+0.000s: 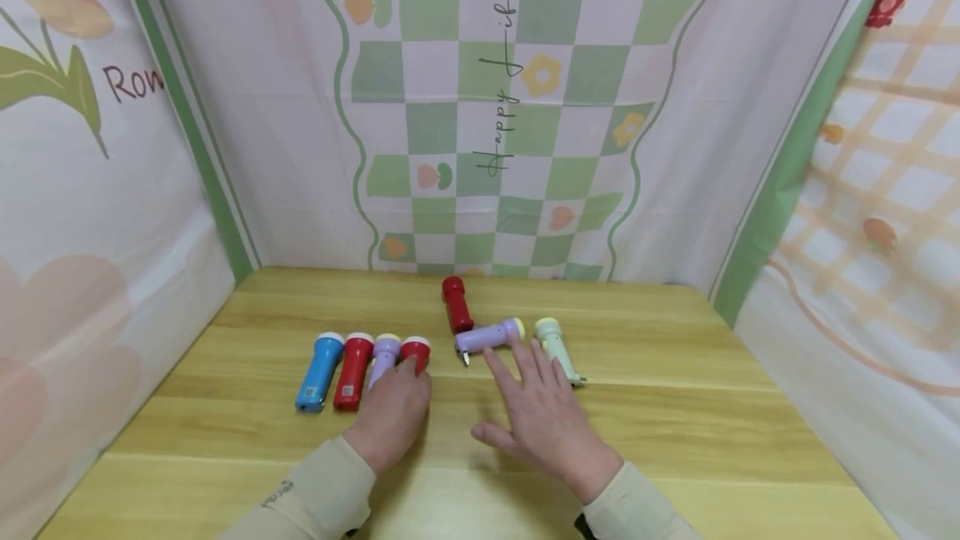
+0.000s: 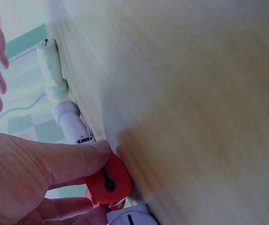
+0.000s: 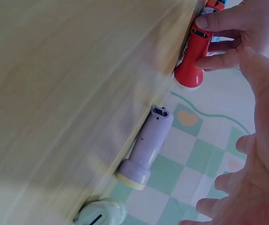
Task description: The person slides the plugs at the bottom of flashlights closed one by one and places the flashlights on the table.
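My left hand [image 1: 393, 417] grips a red flashlight [image 1: 416, 347] by its body, thumb and fingers on either side; its white-rimmed head points away. It lies at the right end of a row with a purple flashlight [image 1: 385, 351], another red flashlight [image 1: 354, 372] and a blue flashlight [image 1: 320, 372]. In the left wrist view, the thumb presses beside the red flashlight's end cap [image 2: 108, 183]. My right hand [image 1: 543, 425], fingers spread and holding nothing, hovers near a second purple flashlight [image 3: 149, 140] lying crosswise and a mint-green flashlight [image 1: 555, 347].
Farther back on the wooden table [image 1: 637, 457] lies a dark red flashlight [image 1: 456, 307], close to the crosswise purple one. A checked, patterned cloth [image 1: 495, 107] hangs behind the table, with printed cloths at both sides.
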Motion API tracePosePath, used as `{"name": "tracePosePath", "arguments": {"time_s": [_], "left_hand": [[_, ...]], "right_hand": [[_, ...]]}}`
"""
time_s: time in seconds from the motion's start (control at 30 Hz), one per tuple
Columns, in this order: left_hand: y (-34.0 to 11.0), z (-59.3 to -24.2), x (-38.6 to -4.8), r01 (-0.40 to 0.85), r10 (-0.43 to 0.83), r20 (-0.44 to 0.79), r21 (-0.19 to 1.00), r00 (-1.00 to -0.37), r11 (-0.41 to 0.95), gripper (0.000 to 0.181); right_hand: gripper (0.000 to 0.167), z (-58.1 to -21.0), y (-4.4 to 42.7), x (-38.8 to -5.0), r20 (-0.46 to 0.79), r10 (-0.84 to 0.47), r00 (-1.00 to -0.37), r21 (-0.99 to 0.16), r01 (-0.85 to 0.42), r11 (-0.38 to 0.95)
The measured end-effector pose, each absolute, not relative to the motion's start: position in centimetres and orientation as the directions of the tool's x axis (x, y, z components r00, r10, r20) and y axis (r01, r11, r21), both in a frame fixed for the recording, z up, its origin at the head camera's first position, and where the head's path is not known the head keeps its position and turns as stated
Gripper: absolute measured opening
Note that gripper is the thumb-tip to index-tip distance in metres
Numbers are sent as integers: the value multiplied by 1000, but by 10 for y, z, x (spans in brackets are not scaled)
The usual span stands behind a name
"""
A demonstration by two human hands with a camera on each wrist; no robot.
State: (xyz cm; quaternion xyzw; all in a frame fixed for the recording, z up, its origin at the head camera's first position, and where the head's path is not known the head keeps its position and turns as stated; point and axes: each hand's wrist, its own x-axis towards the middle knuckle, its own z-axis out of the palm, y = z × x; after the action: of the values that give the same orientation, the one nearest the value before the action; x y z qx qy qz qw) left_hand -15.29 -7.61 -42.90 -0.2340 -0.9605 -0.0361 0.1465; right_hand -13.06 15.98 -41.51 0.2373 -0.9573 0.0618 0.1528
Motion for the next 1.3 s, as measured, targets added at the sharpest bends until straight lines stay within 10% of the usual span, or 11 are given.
{"name": "tracePosePath", "arguments": {"time_s": [0.87,1.3], "left_hand": [[-57,-413,-185,517,484,280,58,-829,854,58],[-44,-416,-207,570,535,244,101,-809,815,47]], "right_hand": [[98,-420,167,-130,244,-402,-883,-38,-423,905],[97,-420,170,-130,251,-398,-882,-30,-418,908]]}}
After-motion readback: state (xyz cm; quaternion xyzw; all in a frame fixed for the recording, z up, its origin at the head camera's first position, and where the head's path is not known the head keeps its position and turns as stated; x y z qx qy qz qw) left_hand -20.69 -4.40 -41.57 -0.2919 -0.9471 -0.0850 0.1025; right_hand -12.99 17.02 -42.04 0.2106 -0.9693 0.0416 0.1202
